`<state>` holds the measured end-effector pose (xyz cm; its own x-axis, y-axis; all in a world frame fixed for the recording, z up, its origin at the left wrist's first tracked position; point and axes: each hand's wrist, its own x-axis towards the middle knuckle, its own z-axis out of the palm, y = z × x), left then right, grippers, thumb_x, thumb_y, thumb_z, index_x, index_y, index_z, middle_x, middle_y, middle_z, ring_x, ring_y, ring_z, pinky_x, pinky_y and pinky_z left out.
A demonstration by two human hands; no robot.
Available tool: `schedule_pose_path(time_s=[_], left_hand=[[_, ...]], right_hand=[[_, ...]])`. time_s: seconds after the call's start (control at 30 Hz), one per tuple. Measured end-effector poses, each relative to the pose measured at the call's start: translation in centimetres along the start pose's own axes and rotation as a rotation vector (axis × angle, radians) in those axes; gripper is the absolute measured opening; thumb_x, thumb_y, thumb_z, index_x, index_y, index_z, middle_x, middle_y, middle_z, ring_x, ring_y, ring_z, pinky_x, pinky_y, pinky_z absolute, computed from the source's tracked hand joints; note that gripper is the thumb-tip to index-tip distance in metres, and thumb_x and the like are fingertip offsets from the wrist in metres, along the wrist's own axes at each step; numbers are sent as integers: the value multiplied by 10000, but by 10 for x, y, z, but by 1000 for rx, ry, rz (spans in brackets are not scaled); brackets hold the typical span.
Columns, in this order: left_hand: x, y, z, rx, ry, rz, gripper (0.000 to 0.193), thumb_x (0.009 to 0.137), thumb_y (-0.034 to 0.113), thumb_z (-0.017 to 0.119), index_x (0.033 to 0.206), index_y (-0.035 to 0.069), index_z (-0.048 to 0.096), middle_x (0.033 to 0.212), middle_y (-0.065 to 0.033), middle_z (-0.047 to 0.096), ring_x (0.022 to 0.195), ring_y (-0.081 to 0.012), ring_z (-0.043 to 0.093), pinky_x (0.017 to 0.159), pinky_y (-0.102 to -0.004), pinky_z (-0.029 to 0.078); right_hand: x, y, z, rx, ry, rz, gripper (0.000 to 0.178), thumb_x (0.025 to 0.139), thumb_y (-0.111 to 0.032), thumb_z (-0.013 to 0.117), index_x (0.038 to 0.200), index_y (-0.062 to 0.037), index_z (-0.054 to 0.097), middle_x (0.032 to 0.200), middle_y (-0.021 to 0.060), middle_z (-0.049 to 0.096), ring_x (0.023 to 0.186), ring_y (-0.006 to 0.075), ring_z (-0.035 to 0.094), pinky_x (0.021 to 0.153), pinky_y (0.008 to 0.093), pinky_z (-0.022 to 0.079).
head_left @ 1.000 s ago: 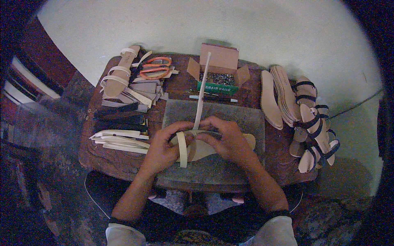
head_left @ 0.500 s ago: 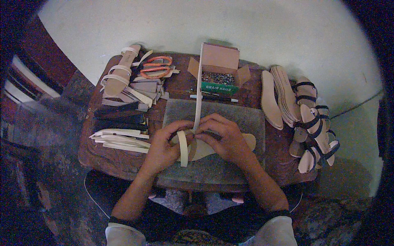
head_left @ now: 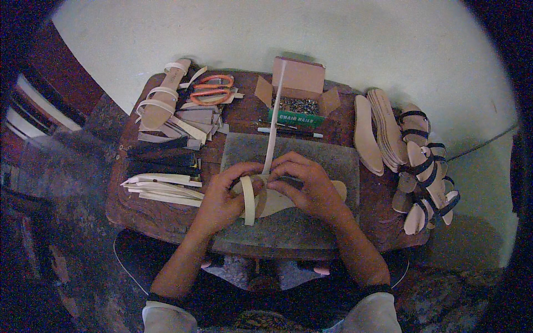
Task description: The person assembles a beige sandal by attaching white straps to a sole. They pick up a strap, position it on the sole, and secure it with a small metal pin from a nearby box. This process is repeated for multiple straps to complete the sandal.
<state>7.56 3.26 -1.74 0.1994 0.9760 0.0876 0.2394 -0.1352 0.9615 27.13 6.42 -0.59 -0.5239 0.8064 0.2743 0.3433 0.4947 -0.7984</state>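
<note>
The left hand (head_left: pixel 226 194) grips the sole (head_left: pixel 277 203) at its nine-o'clock end; the right hand (head_left: pixel 304 184) curls by the strap (head_left: pixel 271 139) pointing to twelve, whether pinching anything I cannot tell.

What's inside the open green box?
Lots of small, shiny bits lie inside the box. They cover its bottom, and a pale strip hides some of its left side.

pale wall (head_left: pixel 366 44) | brown wooden table (head_left: pixel 155 218) | dim floor (head_left: pixel 83 233), seemingly mottled
</note>
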Motion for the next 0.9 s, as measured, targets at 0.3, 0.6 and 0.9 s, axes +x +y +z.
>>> schedule_pose_path(time_s=[0.3, 0.6, 0.9], left_hand=[[0, 1, 0, 21, -3, 10, 294, 816, 114, 642, 1091, 26, 591, 951, -115, 650, 876, -176, 616, 770, -312, 490], [0, -1, 2, 14, 13, 31, 289, 803, 103, 655, 1080, 38, 601, 932, -117, 655, 851, -174, 623, 752, -308, 494], [0, 2, 2, 21, 8, 8, 270, 792, 81, 656, 1056, 45, 614, 895, -111, 663, 811, -161, 627, 722, -300, 497]], right_hand=[[-1, 3, 1, 9, 7, 72, 218, 726, -59, 711, 905, -23, 592, 889, 104, 621, 861, 232, 617, 750, 329, 484], [-1, 1, 3, 61, 44, 180, 290, 735, -111, 734, 964, -26, 577, 904, 98, 649, 839, 171, 632, 724, 308, 500], [-1, 1, 3, -21, 51, 169, 258, 722, -152, 746, 921, -40, 625, 792, 83, 648, 739, 177, 630, 654, 316, 489]])
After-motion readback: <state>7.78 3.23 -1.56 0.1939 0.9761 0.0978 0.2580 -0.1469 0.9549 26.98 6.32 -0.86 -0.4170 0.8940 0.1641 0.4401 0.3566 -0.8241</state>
